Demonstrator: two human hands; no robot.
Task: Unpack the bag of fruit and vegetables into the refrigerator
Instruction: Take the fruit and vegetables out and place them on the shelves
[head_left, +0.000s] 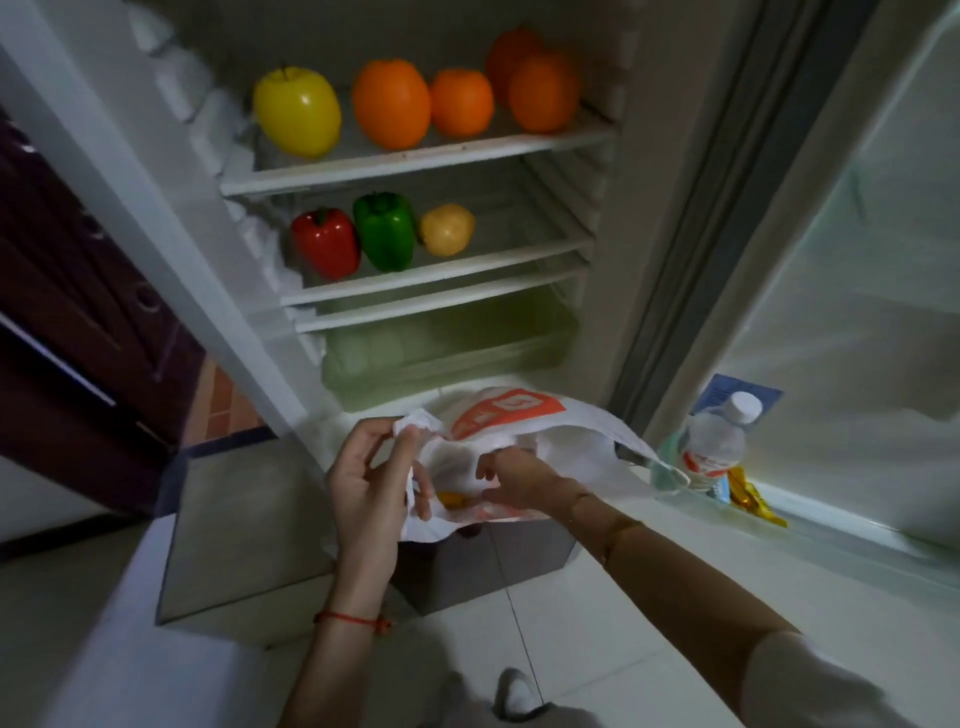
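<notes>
A white plastic bag (576, 431) with an orange logo hangs in front of the open refrigerator. My left hand (371, 478) grips its left rim, holding the mouth open. My right hand (519, 475) reaches into the bag, fingers hidden inside, just above a yellow-orange item (452, 500) at the bottom. On the top shelf (415, 161) sit a yellow apple (297, 110) and several oranges (392, 104). On the second shelf (431, 275) stand a red pepper (327, 244), a green pepper (385, 231) and a yellowish fruit (447, 229).
A pale green crisper drawer (447, 348) sits under the shelves. The open door at right holds a water bottle (714, 441) and yellow packets (748, 496) in its rack. A grey box-like block (244, 535) stands on the white tiled floor below the bag. Dark cabinets are at left.
</notes>
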